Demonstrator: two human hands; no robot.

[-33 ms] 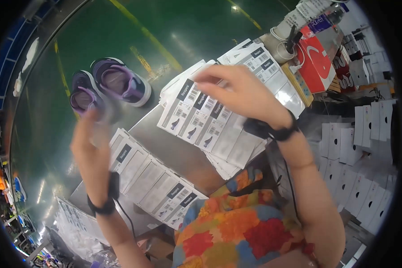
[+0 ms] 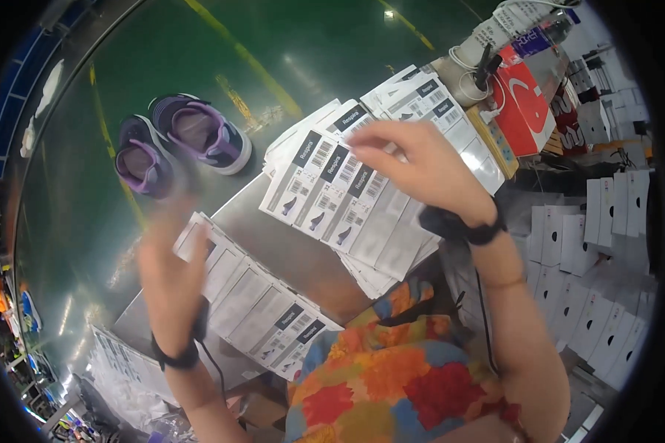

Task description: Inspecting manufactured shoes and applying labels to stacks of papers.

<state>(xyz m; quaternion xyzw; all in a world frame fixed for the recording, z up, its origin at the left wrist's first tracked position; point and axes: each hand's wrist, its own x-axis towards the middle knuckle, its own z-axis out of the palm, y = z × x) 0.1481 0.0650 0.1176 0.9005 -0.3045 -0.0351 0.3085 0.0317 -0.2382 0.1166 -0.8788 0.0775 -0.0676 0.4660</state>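
Note:
My right hand [image 2: 421, 159] hovers over a fanned stack of white label sheets [image 2: 377, 244], its fingers curled and the thumb close to the index fingertip. Whether anything small is between them is hidden. The sheets carry dark header blocks, barcodes and small shoe pictures. My left hand [image 2: 171, 269], smeared by motion, is over the far left end of a second stack of label sheets [image 2: 255, 306]. Just beyond it sits a pair of purple and navy shoes, a left shoe [image 2: 139, 151] and a right shoe [image 2: 207, 136] with a white sole.
More label sheets [image 2: 421, 96] lie behind the right stack. A red box [image 2: 524, 103], white cables [image 2: 465, 74] and a bottle [image 2: 558, 29] stand at the far right. White boxes [image 2: 569, 295] are stacked on the right. Plastic wrap [image 2: 118, 384] lies lower left.
My left hand has drawn back from the left shoe, toward me and slightly right. My right hand has shifted a little right and down, uncovering more of the labels.

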